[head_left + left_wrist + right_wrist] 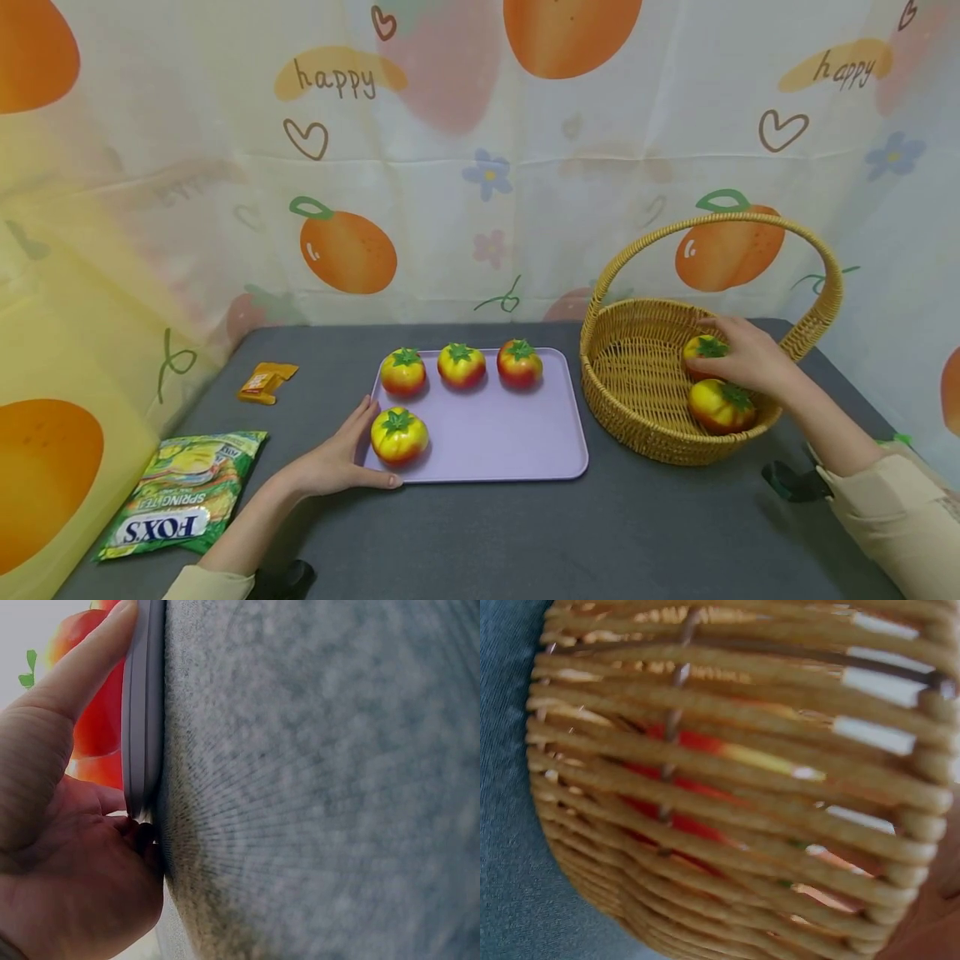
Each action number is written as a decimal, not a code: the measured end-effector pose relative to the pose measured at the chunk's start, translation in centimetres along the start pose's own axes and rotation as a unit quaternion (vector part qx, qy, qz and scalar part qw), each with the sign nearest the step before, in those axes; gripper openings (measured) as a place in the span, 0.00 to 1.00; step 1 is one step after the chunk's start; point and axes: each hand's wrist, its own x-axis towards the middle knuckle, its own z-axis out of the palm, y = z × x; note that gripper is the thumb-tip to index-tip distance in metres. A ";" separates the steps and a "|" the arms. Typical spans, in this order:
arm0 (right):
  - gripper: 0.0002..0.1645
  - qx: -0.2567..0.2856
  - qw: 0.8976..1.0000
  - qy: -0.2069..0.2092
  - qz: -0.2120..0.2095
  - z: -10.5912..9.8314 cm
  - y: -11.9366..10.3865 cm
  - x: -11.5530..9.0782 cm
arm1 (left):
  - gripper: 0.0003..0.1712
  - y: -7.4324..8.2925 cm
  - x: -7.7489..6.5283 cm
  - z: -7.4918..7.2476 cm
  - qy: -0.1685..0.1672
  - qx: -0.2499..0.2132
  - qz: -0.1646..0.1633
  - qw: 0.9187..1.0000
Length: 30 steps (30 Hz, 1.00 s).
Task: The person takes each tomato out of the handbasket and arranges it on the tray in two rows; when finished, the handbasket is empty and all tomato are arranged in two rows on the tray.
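Note:
In the head view, my left hand [337, 457] grips the near left corner of a lilac tray [495, 454], thumb along the front edge. The left wrist view shows the fingers bent at the tray's rim [142, 712]. One red-and-yellow toy tomato [400, 436] sits beside that hand; a row of toy tomatoes [461, 367] lines the tray's back. Inside the wicker basket [637, 417], my right hand [742, 354] holds a toy tomato [703, 346] by its sides. Another tomato [722, 407] lies just in front of it. Basket weave [727, 780] hides most of the right hand in its wrist view.
A green snack packet [183, 492] lies at the table's left, with a small orange wrapper [267, 382] behind it. The basket's tall arched handle [712, 218] rises over its opening. A printed cloth [450, 208] hangs behind the grey table [510, 542].

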 end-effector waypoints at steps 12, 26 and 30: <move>0.44 -0.037 0.999 -0.013 0.009 1.0 1.6 1.3 | 0.70 -0.2 0.0 -0.1 -0.003 -0.003 0.000 1.000; 0.42 -0.054 0.998 -0.027 0.016 1.2 1.7 1.6 | 0.69 -0.2 0.0 -0.1 -0.003 0.001 -0.001 1.000; 0.41 -0.051 0.998 -0.022 0.013 1.2 1.6 1.6 | 0.69 -0.2 0.0 0.0 -0.003 0.001 -0.001 1.000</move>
